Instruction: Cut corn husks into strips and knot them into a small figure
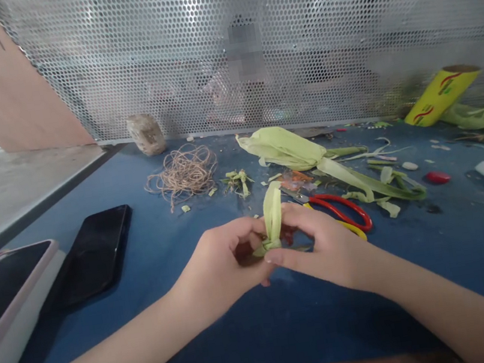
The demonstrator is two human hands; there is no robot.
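Between my two hands is a pale green strip of corn husk (273, 216), folded or knotted at its lower end, with one leaf standing upright. My left hand (223, 254) is closed on it from the left, its fingers curled. My right hand (324, 242) pinches the same knot from the right, thumb in front. Just beyond my right hand lie scissors (346, 208) with red and yellow handles, their blades partly hidden. A larger bundle of corn husk (289, 147) rests farther back, with loose strips trailing right. The fingertips behind the knot are partly hidden.
On the blue table (194, 346) are a heap of twine (186, 171), a small knotted husk piece (239, 182) and a black phone (98, 251). A jar-like object (146, 134) and a yellow tube (442, 94) stand by the perforated metal panel (150, 55). Scraps lie right.
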